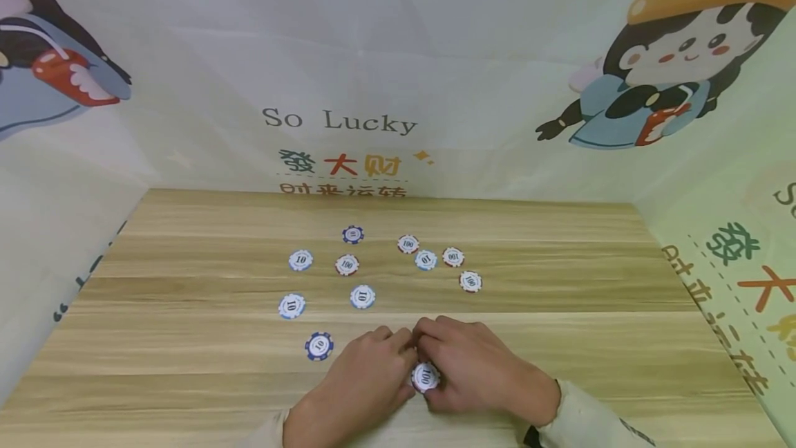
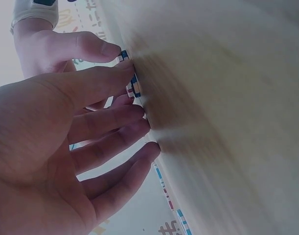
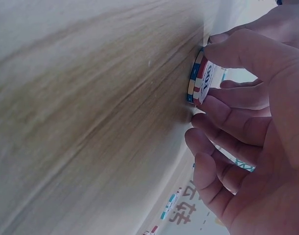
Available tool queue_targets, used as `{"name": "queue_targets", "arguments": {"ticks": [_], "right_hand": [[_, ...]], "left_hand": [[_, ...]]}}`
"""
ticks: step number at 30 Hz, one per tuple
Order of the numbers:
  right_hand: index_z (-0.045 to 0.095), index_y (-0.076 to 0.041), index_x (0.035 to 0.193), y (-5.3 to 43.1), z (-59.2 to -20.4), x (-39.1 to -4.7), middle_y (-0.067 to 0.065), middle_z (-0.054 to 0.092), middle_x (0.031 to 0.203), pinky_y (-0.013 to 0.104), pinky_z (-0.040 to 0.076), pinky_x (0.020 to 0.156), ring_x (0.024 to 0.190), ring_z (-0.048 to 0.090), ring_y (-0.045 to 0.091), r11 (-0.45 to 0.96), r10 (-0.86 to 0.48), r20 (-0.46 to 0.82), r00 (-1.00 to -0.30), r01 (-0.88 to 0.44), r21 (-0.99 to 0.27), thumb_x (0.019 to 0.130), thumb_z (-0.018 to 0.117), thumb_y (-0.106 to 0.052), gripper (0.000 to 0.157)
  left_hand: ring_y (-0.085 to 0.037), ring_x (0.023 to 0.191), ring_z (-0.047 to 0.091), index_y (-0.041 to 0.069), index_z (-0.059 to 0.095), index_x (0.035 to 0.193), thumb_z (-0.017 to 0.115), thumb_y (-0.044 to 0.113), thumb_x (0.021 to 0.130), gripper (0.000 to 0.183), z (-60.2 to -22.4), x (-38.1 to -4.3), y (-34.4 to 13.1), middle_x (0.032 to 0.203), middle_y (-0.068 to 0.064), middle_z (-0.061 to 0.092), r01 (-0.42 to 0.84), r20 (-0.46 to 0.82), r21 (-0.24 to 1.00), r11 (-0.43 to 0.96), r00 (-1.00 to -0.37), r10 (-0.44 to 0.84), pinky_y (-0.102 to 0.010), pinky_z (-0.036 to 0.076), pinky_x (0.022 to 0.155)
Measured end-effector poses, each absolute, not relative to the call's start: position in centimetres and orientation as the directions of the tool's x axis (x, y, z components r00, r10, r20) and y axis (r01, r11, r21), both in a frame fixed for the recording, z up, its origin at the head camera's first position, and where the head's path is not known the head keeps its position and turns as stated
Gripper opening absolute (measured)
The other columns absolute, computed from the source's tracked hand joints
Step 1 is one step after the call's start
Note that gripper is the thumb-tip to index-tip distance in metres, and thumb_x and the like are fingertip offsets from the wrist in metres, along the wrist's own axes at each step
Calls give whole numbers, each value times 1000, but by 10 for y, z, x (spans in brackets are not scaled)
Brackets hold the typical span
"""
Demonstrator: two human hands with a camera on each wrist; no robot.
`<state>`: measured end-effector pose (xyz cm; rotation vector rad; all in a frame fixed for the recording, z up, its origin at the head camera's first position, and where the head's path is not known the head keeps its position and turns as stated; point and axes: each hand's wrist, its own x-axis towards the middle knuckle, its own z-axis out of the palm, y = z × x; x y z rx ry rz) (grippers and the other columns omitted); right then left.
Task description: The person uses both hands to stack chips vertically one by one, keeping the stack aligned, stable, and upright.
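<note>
Near the table's front, a small stack of poker chips (image 1: 425, 377) lies between both hands. On top is a white-faced chip marked 100 with a red edge; the right wrist view shows a blue-edged chip (image 3: 194, 78) under it. My right hand (image 1: 469, 365) pinches the stack by its rim, thumb on the near side and fingers on the far side. From the other side my left hand (image 1: 367, 375) also holds the rim between thumb and index finger. In the left wrist view its thumb covers part of the stack (image 2: 136, 88).
Loose chips lie flat farther back: dark-blue ones (image 1: 319, 346), several light-blue ones marked 10 (image 1: 291, 305) and several red ones marked 100 (image 1: 470, 281). Printed cloth walls (image 1: 348, 75) enclose the wooden table (image 1: 591, 282) at the back and sides.
</note>
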<state>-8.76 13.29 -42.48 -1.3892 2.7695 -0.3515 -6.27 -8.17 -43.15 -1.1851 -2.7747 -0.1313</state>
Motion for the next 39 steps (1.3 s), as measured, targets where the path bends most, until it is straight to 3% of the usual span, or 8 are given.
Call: {"name": "queue_targets", "arguments": {"ticks": [13,19,28,39], "right_hand": [[76,-15,111,135,-427,-88,-8,68,122,23,57,70,99,65,8,577,-793,84,-603,-789,-213,78,90,-32,40],[76,-15,110,140,-424,-89,-7,69,124,26,59,77,103,67,9,571,-796,83,-600,-789,-226,79,91,-33,40],[77,-14,113,159,-412,-108,-6,68,125,37,61,88,108,69,15,649,-720,61,-691,-702,-294,87,91,-33,36],[77,-8,108,185,-413,-145,2,72,117,38,60,76,89,71,19,726,-591,173,-788,-613,-311,89,88,-18,24]], "left_hand": [[-17,89,64,12,81,114,84,38,94,33,-431,-62,-82,111,-1,70,727,152,21,686,-680,717,-30,58,80],[-16,86,63,12,81,110,82,39,96,30,-431,-63,-81,104,0,69,731,153,-2,683,-675,722,-29,57,78],[-17,86,64,13,82,105,83,38,94,27,-429,-63,-80,102,0,68,729,142,-16,684,-675,724,-29,58,80],[-18,88,66,14,83,106,83,38,95,26,-430,-64,-79,106,-1,70,731,135,-7,683,-676,725,-30,59,81]]}}
